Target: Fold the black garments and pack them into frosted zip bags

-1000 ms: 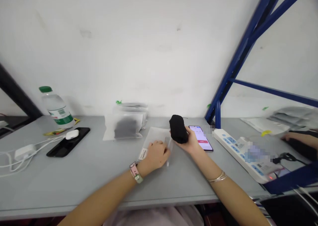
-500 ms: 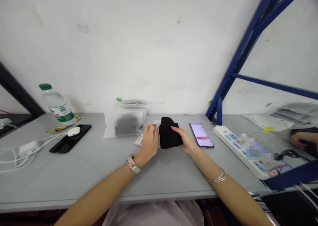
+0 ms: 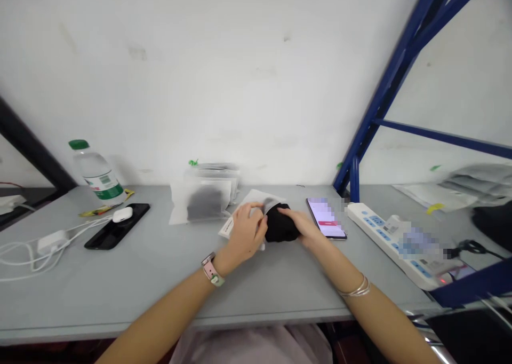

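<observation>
A folded black cloth item (image 3: 281,226) is in my right hand (image 3: 304,228), thumb on top and the other fingers hidden beneath. Its far left part lies against the mouth of a frosted, translucent bag (image 3: 256,195); how much of it is inside I cannot tell. My left hand (image 3: 247,231) is closed on the bag's near edge, fingertips beside the cloth. Under the left fingers, a white printed card or label (image 3: 226,228) sticks out to the left. Behind that hand stand several frosted bags (image 3: 205,203) with dark contents, leaning together.
On the left are a water bottle (image 3: 100,177), a black phone (image 3: 120,230) with a white earbud case (image 3: 122,214), and a white charger (image 3: 53,242) with cables. To the right lie a lit phone (image 3: 326,222), a power strip (image 3: 390,244) and a blue metal frame (image 3: 384,94).
The black cloth has tipped lower and come against the bag's mouth, with the bag now spread out behind it. My left hand has shifted right. A co-worker's hand at far right is gone from view.
</observation>
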Demonstrator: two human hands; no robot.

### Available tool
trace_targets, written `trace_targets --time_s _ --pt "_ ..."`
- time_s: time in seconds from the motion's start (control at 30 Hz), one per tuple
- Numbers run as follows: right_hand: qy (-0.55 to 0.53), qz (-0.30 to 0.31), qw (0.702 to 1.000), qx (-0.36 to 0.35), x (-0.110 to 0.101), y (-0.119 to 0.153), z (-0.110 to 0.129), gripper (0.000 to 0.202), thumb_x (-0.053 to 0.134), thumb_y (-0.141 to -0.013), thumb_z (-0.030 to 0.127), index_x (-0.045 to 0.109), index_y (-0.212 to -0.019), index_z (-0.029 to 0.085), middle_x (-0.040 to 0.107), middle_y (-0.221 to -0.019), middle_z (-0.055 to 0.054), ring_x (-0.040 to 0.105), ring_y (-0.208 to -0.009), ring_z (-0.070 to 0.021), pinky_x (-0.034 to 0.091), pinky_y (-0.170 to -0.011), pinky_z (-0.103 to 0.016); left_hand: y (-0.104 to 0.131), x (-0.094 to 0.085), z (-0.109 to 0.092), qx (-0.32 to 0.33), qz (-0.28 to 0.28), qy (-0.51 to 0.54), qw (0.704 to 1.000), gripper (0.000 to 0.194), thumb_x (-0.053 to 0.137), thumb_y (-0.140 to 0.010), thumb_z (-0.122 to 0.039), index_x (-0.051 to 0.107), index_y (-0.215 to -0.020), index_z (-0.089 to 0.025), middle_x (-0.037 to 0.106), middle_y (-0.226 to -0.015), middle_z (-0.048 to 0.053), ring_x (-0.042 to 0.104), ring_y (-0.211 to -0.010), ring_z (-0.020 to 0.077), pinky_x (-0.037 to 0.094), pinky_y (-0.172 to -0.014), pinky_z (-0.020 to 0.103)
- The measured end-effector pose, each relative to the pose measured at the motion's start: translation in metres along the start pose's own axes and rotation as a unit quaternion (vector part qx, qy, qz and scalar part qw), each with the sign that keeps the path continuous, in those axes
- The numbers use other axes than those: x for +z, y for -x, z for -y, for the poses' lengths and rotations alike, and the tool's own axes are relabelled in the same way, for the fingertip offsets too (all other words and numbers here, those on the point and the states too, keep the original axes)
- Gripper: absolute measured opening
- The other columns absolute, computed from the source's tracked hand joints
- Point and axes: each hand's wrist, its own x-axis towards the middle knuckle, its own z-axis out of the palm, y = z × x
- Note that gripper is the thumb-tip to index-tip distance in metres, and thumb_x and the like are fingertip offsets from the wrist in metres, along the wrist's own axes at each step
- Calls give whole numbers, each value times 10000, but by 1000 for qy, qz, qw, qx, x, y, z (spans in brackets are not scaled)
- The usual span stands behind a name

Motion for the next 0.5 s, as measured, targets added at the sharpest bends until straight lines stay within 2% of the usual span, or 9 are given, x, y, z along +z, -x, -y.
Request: trace_targets --time_s 0.1,0.3,0.4,0.5 --pt "15 -74 996 -50 5 -5 -6 380 603 -744 526 682 -826 163 716 -733 -57 662 -687 -222 488 -607 -301 4 -1 -10 22 11 -20 999 206 456 -962 -212 533 -772 -198 553 -1272 121 480 -1196 285 362 -982 500" --pt "137 -160 962 -172 9 -1 -10 391 610 -712 580 597 -639 196 627 -638 -28 579 -695 -231 385 -607 -292 8 -4 -27 69 17 -63 995 181 509 -932 -206 571 -763 -196 536 -1330 106 466 -1190 291 355 -995 505" --pt "186 -184 942 -211 8 4 -7 384 597 -741 585 621 -706 203 654 -695 -42 575 -732 -241 377 -652 -299 8 -6 -33 88 2 -90 992 162 542 -902 -190 581 -744 -186 549 -1325 112 465 -1185 305 359 -976 508" --pt "203 -193 935 -219 9 6 -7 370 589 -764 568 649 -757 202 675 -724 -67 590 -740 -255 386 -672 -315 11 -1 -38 107 2 -107 988 157 550 -885 -170 591 -734 -179 566 -1310 116 471 -1181 308 352 -976 511"
